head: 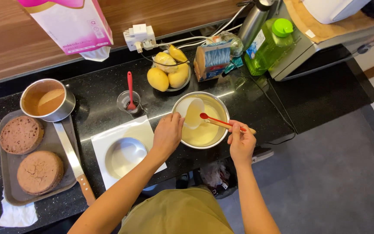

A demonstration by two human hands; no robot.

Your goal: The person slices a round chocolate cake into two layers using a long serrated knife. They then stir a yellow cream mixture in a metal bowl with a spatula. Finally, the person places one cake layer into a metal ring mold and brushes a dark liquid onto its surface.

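Two hands worked over a steel mixing bowl [221, 106] of pale yellow batter on the black counter [100, 93]. One, the left hand [168, 134], was curled around a small translucent cup [193, 112], tipping it over the bowl's left side, mouth toward the batter. Opposite, the right hand [241, 141] pinched the near end of a red measuring spoon [221, 122], its bowl end pointing left and slightly far, long axis running across the bowl's rim. Both cup and spoon looked light and rigid; the cup might be slick if wet, so a grip round its wall seemed safest, and the spoon by its handle tip. Left of the bowl lay a round tin [125, 155] on white paper [141, 130]; farther left, a tray [6, 130] held two brown cake layers [40, 172]. Beyond the bowl sat mangoes [157, 79] in a dish.
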